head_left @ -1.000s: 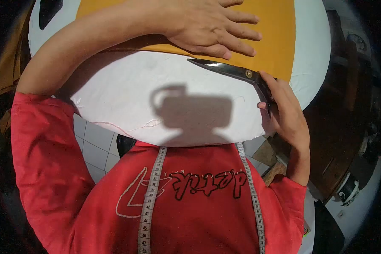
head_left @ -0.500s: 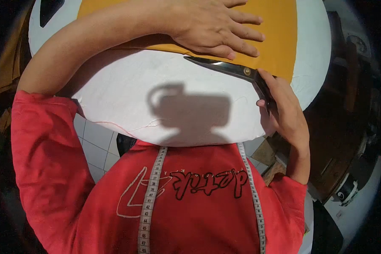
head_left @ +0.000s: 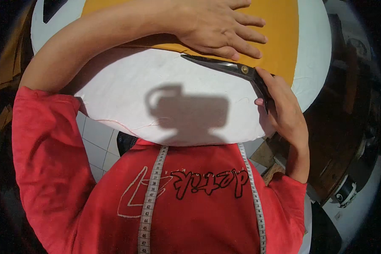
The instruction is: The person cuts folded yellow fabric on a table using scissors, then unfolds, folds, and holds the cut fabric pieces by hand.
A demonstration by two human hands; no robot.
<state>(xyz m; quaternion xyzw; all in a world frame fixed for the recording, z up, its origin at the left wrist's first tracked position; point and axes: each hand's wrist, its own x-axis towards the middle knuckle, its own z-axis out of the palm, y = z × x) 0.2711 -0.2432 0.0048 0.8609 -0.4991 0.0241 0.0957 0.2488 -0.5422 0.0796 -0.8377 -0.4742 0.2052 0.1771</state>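
Head view: right hand (head_left: 283, 103) is closed round the handles of the black scissors (head_left: 244, 69). Pivot sits just beyond its fingertips; blades run out to the left, along the near edge of the yellow fabric (head_left: 277, 40). Left hand (head_left: 213, 29) is flat on the fabric, fingers spread, gripping nothing, thumb just beyond the blades. Fabric lies on the white surface (head_left: 127, 91). Tape measure (head_left: 148, 203) hangs over the red shirt (head_left: 203, 220).
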